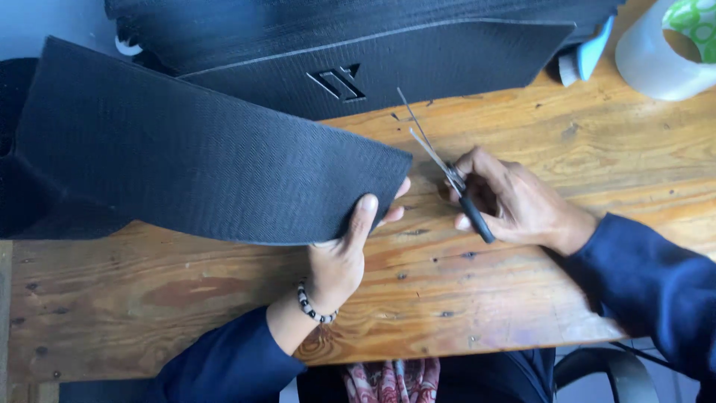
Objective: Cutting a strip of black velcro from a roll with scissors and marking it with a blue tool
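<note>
The knotty orange-brown wooden plank worktop [522, 298] fills the lower and right part of the frame and carries everything. Along the top of the frame lies a large black woven-textured mat with a raised emblem [373, 67], pushed to the far edge so the near boards are free for cutting. In front of it, from the upper left to the centre, runs the long curved black sheet of ribbed rubbery material [186, 157]; I hold its right end lifted off the worktop, so its short edge points toward the blades just beside it. My left hand [344, 250], with a black-and-white beaded bracelet [313, 306] at the wrist, is clamped on that sheet's lower right corner, thumb on top and fingers curled underneath. My right hand [514, 205] rests on the worktop at centre right, closed around the black handles of the slim steel scissors [447, 168]; their blades stand parted in a narrow V, tips pointing to the upper left, near the sheet but not touching it. At the upper right corner stands a pale roll of tape with a green-patterned core [667, 48], well apart from both hands.
</note>
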